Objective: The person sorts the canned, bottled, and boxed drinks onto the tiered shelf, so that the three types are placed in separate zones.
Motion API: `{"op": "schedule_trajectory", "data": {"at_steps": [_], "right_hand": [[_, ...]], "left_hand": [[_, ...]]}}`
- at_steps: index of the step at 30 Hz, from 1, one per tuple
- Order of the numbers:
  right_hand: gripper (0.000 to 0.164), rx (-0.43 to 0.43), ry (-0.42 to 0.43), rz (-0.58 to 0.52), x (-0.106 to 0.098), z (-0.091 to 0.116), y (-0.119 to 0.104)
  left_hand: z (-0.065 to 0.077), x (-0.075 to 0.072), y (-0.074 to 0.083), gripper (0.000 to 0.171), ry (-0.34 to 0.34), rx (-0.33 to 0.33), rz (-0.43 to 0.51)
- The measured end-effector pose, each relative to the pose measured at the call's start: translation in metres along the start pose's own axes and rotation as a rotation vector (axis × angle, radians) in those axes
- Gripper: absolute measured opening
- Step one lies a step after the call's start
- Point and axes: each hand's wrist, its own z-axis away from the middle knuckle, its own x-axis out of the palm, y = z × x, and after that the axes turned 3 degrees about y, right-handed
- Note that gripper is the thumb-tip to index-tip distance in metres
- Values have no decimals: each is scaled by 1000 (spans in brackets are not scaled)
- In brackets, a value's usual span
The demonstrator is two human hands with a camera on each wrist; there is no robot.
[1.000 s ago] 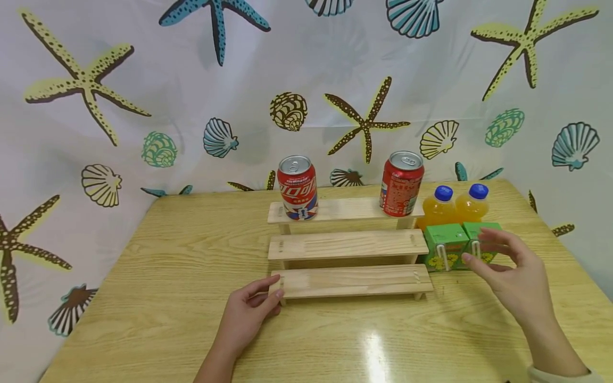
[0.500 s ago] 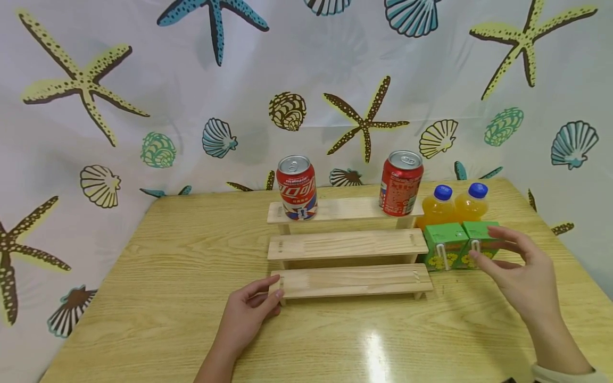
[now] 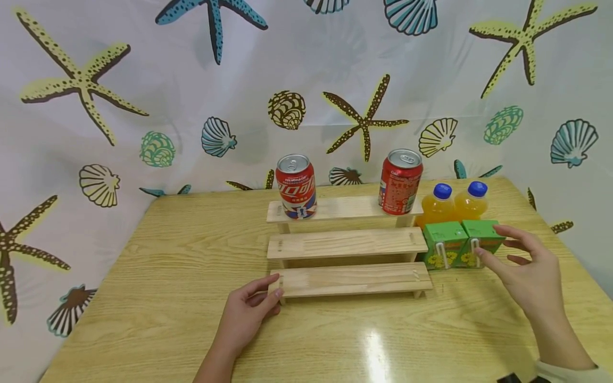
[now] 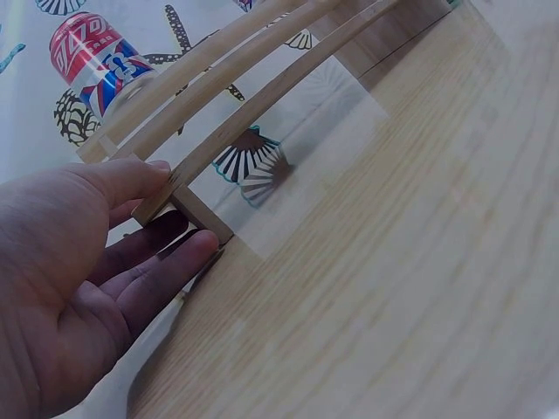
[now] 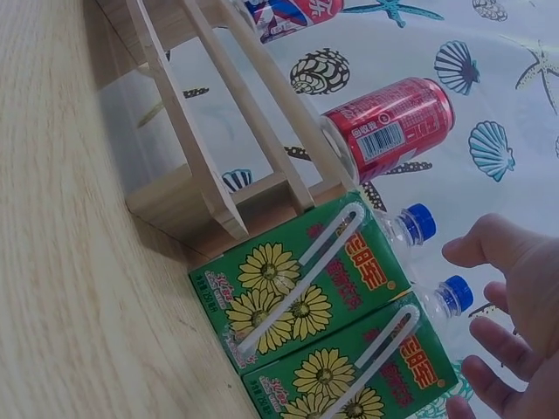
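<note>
A three-step wooden shelf rack [image 3: 349,279] stands on the table. My left hand [image 3: 249,311] holds the left end of its lowest step, the thumb [image 4: 140,179] on top and fingers by the leg. To the right of the rack, two green drink cartons [image 3: 444,236] with white straws on their fronts stand side by side. My right hand [image 3: 531,271] is at the right-hand carton [image 3: 481,234], thumb before its front and index finger by its upper right edge. In the right wrist view its spread, bent fingers [image 5: 502,349] hold nothing.
On the top step stand two red cola cans, one at the left [image 3: 297,191] and one at the right [image 3: 401,183]. Two orange juice bottles [image 3: 471,205] with blue caps stand close behind the cartons. A sea-patterned cloth [image 3: 182,80] hangs behind the table [image 3: 191,239].
My right hand has shifted to the right along the cartons, from in front of the right-hand one towards its right side. The left hand stays on the rack.
</note>
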Motion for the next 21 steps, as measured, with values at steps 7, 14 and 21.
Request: {"op": "schedule_trajectory", "data": {"at_steps": [7, 14, 21], "right_hand": [[56, 30, 5, 22, -1, -3, 3], [57, 33, 9, 38, -1, -6, 8], [53, -4, 8, 25, 0, -9, 13]], "left_hand": [[-1, 0, -1, 38, -5, 4, -4], [0, 0, 1, 39, -8, 3, -13], [0, 1, 1, 39, -7, 1, -19]]}}
